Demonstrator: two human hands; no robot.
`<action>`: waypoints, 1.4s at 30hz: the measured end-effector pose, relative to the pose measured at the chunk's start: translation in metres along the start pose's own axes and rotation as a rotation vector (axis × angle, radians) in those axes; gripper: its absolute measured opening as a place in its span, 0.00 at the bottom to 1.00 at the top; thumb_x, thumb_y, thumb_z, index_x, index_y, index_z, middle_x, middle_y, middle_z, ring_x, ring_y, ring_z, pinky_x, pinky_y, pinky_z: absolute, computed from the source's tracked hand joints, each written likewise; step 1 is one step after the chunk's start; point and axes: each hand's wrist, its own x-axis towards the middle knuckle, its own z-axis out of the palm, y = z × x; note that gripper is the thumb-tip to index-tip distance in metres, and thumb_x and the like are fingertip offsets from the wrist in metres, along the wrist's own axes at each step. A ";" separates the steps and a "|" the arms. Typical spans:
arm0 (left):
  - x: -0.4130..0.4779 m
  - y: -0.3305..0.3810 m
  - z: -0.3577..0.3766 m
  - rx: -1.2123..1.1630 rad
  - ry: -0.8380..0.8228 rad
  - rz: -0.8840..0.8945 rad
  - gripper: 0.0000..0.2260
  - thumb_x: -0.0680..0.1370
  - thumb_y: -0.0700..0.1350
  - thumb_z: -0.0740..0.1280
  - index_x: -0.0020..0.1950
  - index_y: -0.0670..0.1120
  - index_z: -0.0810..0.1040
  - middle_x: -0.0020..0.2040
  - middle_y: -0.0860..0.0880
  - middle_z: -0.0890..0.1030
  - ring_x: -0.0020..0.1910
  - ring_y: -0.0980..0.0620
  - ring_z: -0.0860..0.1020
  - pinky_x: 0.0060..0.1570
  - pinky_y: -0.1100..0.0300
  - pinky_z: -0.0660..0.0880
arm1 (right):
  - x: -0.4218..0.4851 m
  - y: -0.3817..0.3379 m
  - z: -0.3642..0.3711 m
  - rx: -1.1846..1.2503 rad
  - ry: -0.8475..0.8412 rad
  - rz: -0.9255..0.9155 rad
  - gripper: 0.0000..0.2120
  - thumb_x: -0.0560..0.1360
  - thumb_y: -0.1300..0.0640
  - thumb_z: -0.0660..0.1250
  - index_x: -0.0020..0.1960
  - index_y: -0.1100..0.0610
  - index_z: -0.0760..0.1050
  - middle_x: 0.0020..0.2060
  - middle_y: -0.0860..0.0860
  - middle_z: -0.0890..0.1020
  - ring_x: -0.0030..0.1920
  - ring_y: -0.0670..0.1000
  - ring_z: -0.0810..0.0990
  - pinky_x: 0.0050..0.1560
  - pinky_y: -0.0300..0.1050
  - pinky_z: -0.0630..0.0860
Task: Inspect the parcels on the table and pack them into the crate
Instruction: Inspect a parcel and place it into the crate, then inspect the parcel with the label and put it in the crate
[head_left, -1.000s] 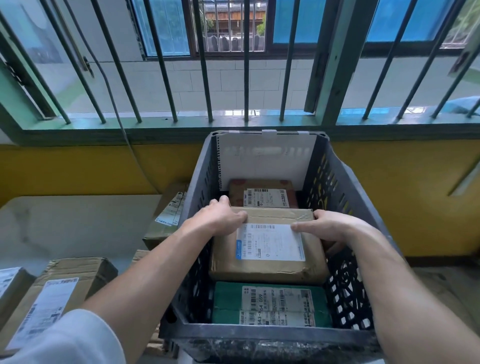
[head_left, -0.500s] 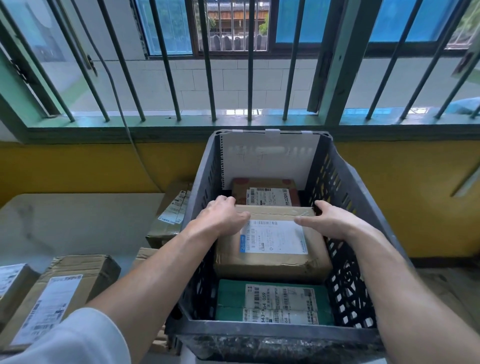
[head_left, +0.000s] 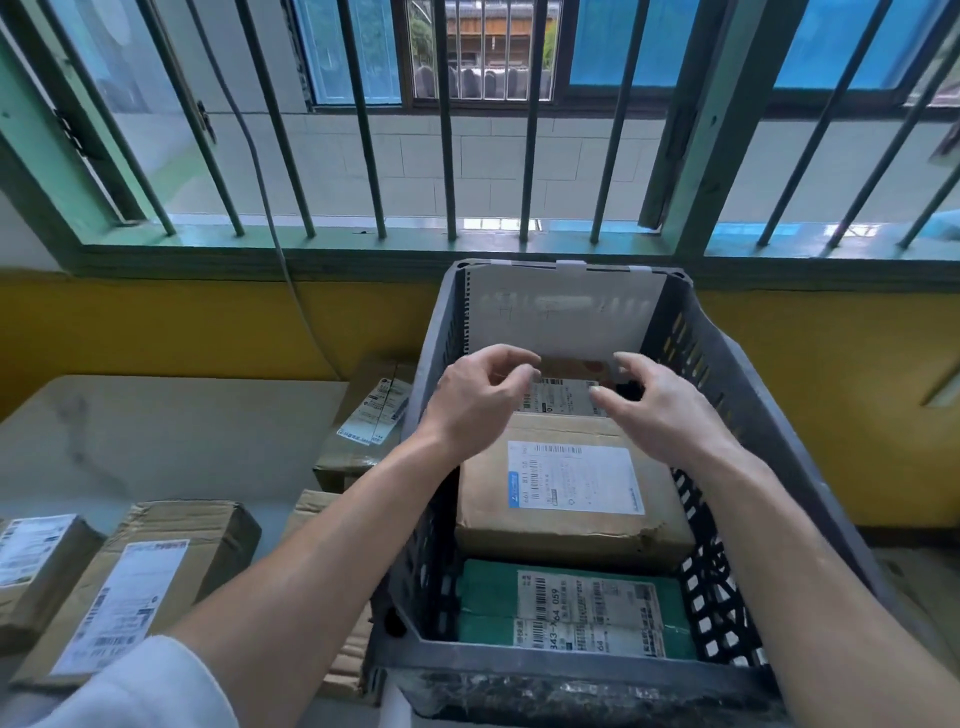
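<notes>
Left hand (head_left: 475, 400) and right hand (head_left: 660, 410) hovered loosely curled and empty over the far half of the crate (head_left: 571, 670). The brown parcel (head_left: 571, 499) lay mid-crate; more parcels (head_left: 130, 582) sat left of the crate. Risk: scarce floor space could force unstable stacking.

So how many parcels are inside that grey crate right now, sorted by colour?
Green wrapped parcel: 1
Plain brown cardboard parcel: 1
Reddish-brown parcel, far end, partly hidden by the hands: 1
Total in the grey plastic crate: 3
</notes>
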 end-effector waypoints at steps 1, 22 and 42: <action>-0.002 0.002 0.000 -0.063 0.019 0.018 0.05 0.79 0.50 0.67 0.50 0.58 0.83 0.49 0.53 0.87 0.52 0.53 0.85 0.58 0.48 0.82 | -0.003 -0.008 -0.001 0.027 0.010 -0.037 0.30 0.82 0.42 0.65 0.81 0.49 0.63 0.76 0.50 0.72 0.75 0.53 0.70 0.73 0.52 0.67; -0.081 -0.093 -0.152 -0.605 0.302 -0.208 0.11 0.84 0.36 0.63 0.50 0.45 0.84 0.42 0.51 0.87 0.42 0.55 0.83 0.46 0.63 0.80 | -0.086 -0.213 0.174 0.903 0.073 -0.039 0.19 0.81 0.50 0.68 0.70 0.39 0.70 0.72 0.43 0.73 0.72 0.41 0.71 0.75 0.46 0.69; -0.144 -0.199 -0.157 -0.423 0.126 -0.651 0.20 0.83 0.41 0.66 0.76 0.46 0.70 0.71 0.51 0.73 0.70 0.53 0.71 0.64 0.62 0.64 | -0.121 -0.165 0.297 0.446 0.048 0.410 0.31 0.83 0.46 0.63 0.83 0.51 0.57 0.84 0.49 0.52 0.81 0.53 0.58 0.76 0.49 0.59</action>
